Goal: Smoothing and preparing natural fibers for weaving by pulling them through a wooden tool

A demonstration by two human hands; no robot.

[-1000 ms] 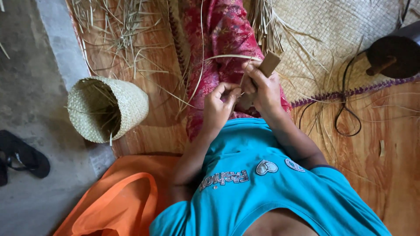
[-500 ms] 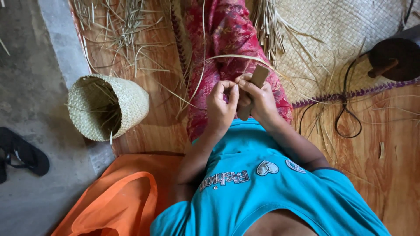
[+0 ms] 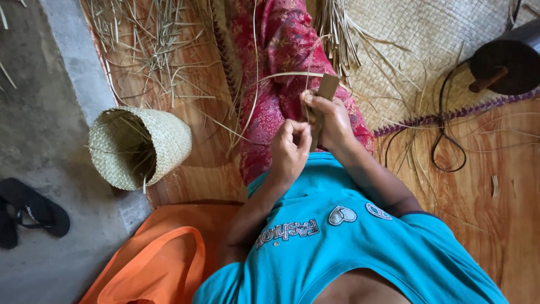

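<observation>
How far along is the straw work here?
Done: a woven basket lies on its side, and a woven mat is spread out. In hand: the right hand holds a flat stick, the left hand pinches a strip. Left: loose straw lies unwoven.

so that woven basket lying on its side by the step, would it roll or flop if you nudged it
The woven basket lies on its side with a round mouth, so a nudge would probably roll it in an arc. Its thin, open straw weave suggests it is very light and would slide easily. The walls hold their shape unsupported, so it is likely springy, not floppy.
</observation>
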